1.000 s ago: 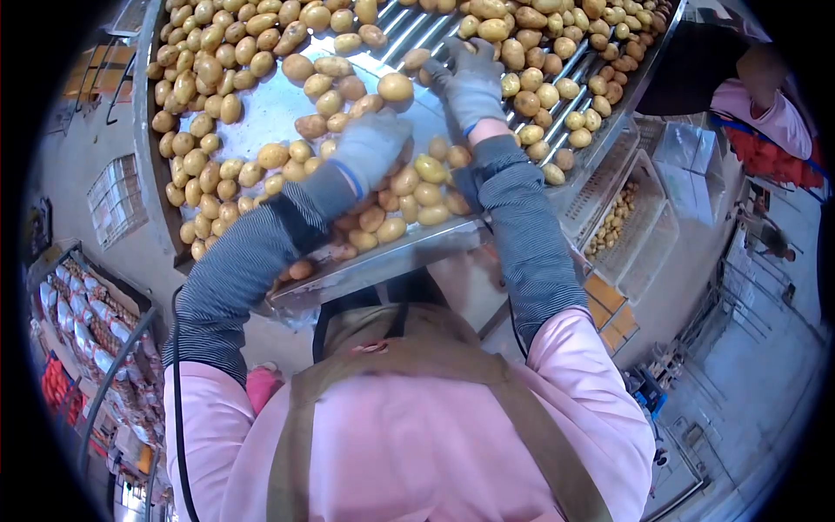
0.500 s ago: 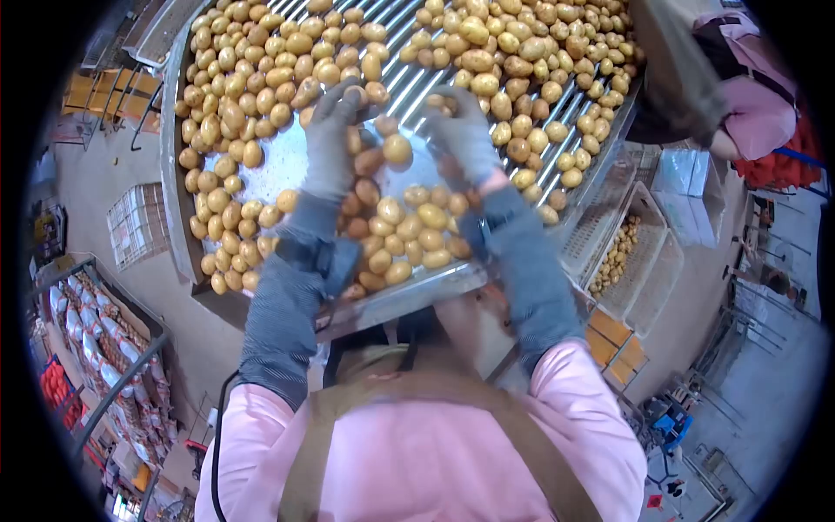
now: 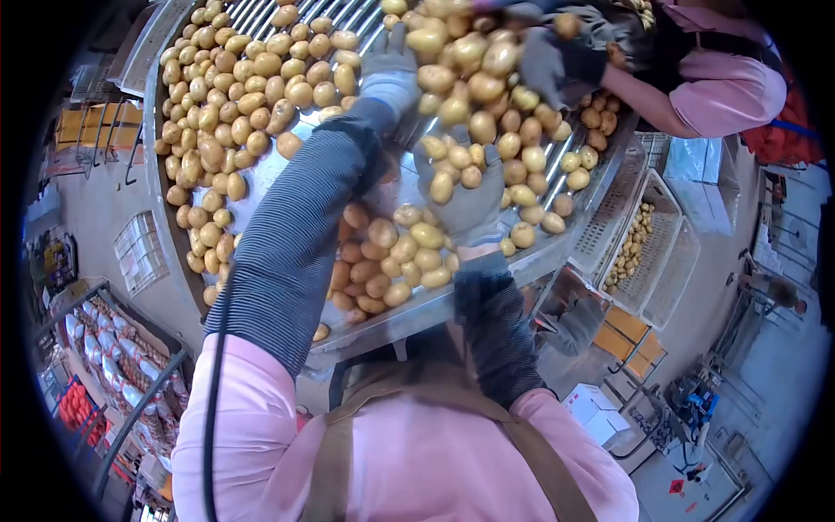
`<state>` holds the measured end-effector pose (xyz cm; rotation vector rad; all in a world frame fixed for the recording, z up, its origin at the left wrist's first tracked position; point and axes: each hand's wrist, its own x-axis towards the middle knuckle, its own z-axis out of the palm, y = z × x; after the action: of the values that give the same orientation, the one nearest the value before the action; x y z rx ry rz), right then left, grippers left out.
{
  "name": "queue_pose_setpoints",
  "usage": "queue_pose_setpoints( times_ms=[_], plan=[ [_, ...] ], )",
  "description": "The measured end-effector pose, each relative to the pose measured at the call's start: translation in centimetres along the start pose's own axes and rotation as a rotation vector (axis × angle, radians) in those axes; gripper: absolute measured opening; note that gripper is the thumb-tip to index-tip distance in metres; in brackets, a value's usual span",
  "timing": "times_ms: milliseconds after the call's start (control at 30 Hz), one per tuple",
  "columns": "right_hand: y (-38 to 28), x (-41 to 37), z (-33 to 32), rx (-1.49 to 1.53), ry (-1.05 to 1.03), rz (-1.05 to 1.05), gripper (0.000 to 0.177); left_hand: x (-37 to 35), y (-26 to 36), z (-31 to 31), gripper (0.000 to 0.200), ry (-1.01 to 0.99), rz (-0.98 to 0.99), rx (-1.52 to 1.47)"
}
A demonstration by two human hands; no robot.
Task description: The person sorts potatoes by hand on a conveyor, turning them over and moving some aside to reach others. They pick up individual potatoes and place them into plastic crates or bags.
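- Head view: a few potatoes (image 3: pixel 441 187) are cradled, not clamped, in the open right hand (image 3: pixel 461 209), palm turned up, probably so they don't roll off
- left hand (image 3: pixel 390 68) is held over the rollers (image 3: pixel 344 12), fingers mostly straight; grip can't be told
- more potatoes are spread around, seemingly penned by the metal rim (image 3: pixel 387 330)

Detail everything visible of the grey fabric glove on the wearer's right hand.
The grey fabric glove covers the right hand, fingers spread and palm apparently up over the metal table. Several oval yellow-brown potatoes rest against it, partly hiding the palm. A strip of bare wrist separates its blue-edged cuff from the dark ribbed sleeve.
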<state>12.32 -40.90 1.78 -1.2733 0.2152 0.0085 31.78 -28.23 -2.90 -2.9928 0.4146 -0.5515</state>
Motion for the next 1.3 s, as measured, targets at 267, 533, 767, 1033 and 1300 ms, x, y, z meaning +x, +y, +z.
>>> queue_pose_setpoints(
  times_ms=[267,533,767,1033,1300],
  plan=[
    [-2.1,-3.4,-0.7,0.823,-0.049,0.6,0.034,0.0,-4.7,0.3,0.045,-0.19,-0.327,-0.836],
    [-4.6,-3.7,2.0,0.656,-0.231,0.301,0.033,-2.6,-5.2,-4.2,0.033,-0.101,-0.078,-0.462],
    [-3.0,-7.3,4.8,0.609,-0.101,0.322,0.043,-15.1,-1.2,-17.3,0.026,0.392,-0.224,-0.998],
    [-5.9,-22.4,-7.3,-0.547,0.192,0.031,0.037,-24.0,13.6,-25.1,0.034,-0.07,0.257,-1.314],
    [-4.7,-29.8,-31.3,-0.099,0.416,0.114,0.034,-23.6,26.0,-26.2,0.044,-0.323,0.56,-1.265]
  ],
)
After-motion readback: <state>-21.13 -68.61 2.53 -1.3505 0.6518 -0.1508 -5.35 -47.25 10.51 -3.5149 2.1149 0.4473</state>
